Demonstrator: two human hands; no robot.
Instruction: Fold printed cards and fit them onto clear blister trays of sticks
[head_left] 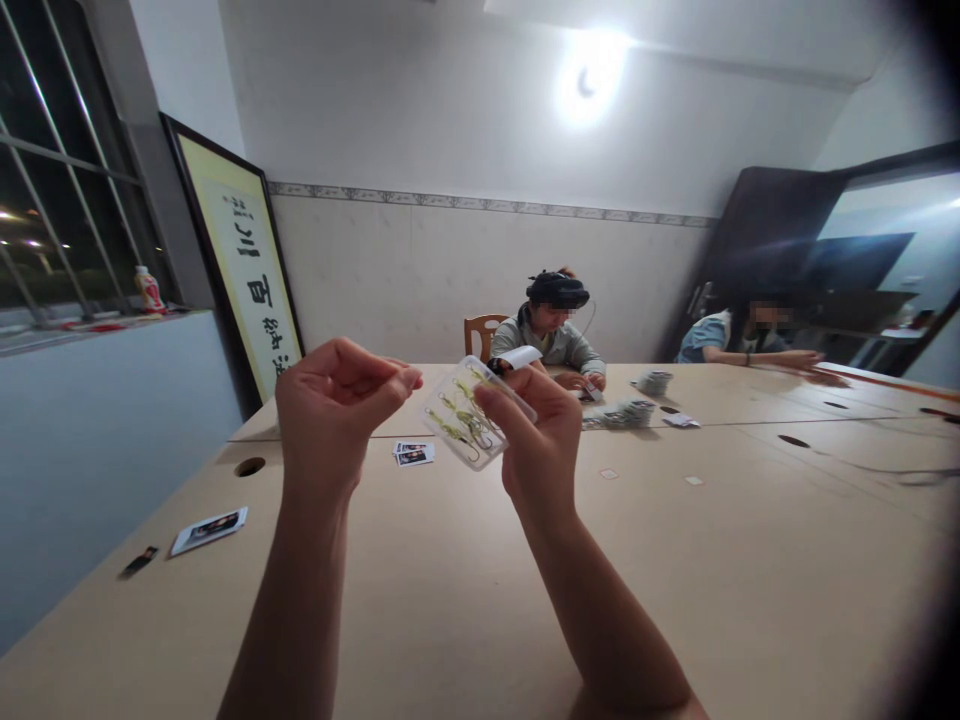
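My right hand (546,430) grips a clear plastic box (442,442) of fishing hooks, thumb across its face, above the table. Several hooks with yellow-green strands show through the plastic. At the box's upper right a curled label (520,357), white with a dark printed part, sticks up by my right fingers; whether it is stuck to the box I cannot tell. My left hand (334,405) is closed in a pinch left of the box, apart from it. Anything between its fingertips is too small to make out.
Printed label sheets (414,454) lie mid-table, more labels (210,528) and a dark strip (139,562) at left. Stacked packs (622,414) stand before a co-worker (551,325) opposite; another person (739,335) sits at right. The table has cable holes (250,467).
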